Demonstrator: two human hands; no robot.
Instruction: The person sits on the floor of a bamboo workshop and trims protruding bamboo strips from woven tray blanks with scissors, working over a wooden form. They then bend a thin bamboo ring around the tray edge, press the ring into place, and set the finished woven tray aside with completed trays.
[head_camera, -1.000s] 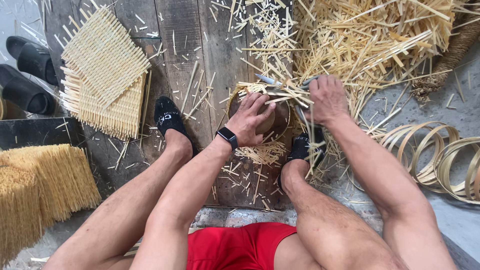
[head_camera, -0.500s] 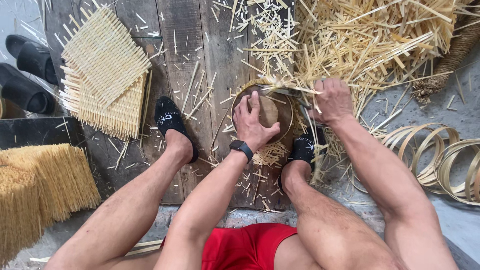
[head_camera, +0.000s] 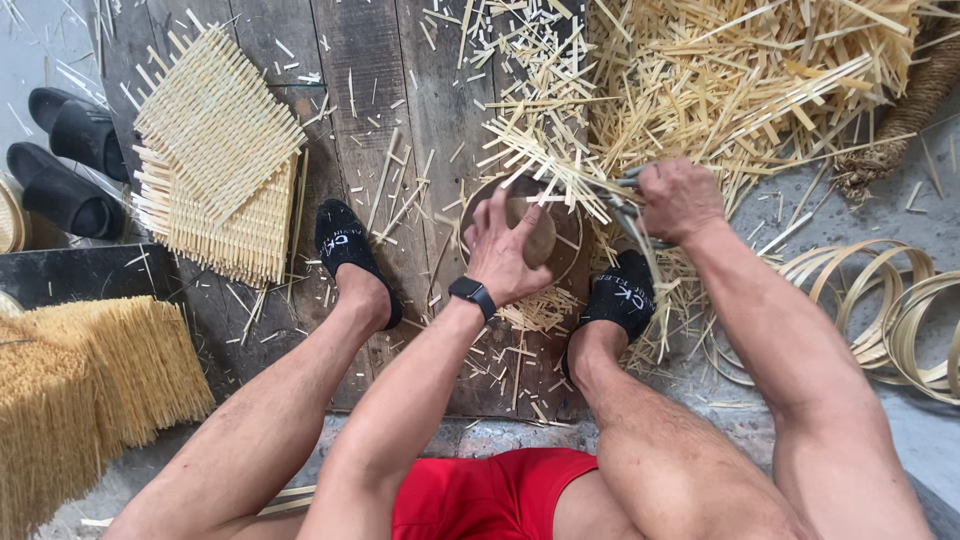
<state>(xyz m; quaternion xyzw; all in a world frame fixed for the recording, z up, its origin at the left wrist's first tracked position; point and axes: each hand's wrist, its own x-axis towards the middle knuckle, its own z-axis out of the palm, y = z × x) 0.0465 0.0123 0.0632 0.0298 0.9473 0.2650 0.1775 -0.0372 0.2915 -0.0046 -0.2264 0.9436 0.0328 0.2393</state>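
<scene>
- The left hand (head_camera: 505, 250) is pressing down with its fingers (head_camera: 497, 212) spread over a rounded brown block (head_camera: 540, 235), palm against its near side; the fingers are lying fairly wide across it rather than curling under it.
- The block is sitting on a round woven bamboo piece (head_camera: 570, 250) that is lying on the dark wooden planks (head_camera: 400, 120) between the two feet.
- A black watch (head_camera: 472, 293) is wrapping the left wrist.
- The right hand (head_camera: 680, 200) is closing its fingers tightly into a fist around a grey metal tool (head_camera: 628, 215) at the right edge of the woven piece; the tool's shape is mostly hidden by the hand and strips.
- Loose strip ends (head_camera: 555, 165) are fanning out from the far rim of the woven piece, just beside both hands.
- The feet, in black socks (head_camera: 345, 245), are resting on either side of the work.
- A large heap of pale bamboo strips (head_camera: 740, 80) is lying beyond the right hand.
- Coiled bamboo hoops (head_camera: 890, 310) are lying on the floor to the right.
- Two square woven mats (head_camera: 215, 150) are stacked on the planks to the left, well apart from the hands.
- Black shoes (head_camera: 65, 170) and bundles of thin sticks (head_camera: 90, 390) are sitting at the far left.
</scene>
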